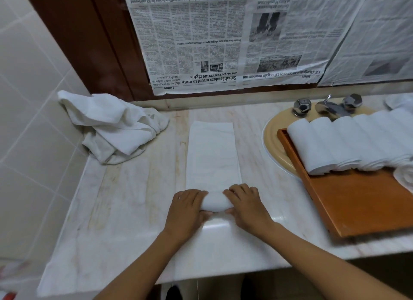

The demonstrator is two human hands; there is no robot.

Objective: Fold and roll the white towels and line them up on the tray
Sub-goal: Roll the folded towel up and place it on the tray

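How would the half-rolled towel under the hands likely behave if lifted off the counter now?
The half-rolled towel would probably sag: its flat part lies limp on the counter. The roll would likely loosen, since only the left hand and right hand grip it. Probably light, being thin cloth.

Surface (pixel 125 188): marble-look stone, polished, glossy w/ pinkish veins. Towel (pixel 212 156): white cloth, matt, soft; rolls (pixel 348 141) & pile (pixel 109 125) same. Tray (pixel 357 206): wood, smooth, satin orange-brown. Taps (pixel 328 107): metal, mirror-shiny. Basin (pixel 274 147): beige, glazed. Newspaper (pixel 201 42): matt paper, creased. Tiles (pixel 29 98): white, smooth, slight sheen.
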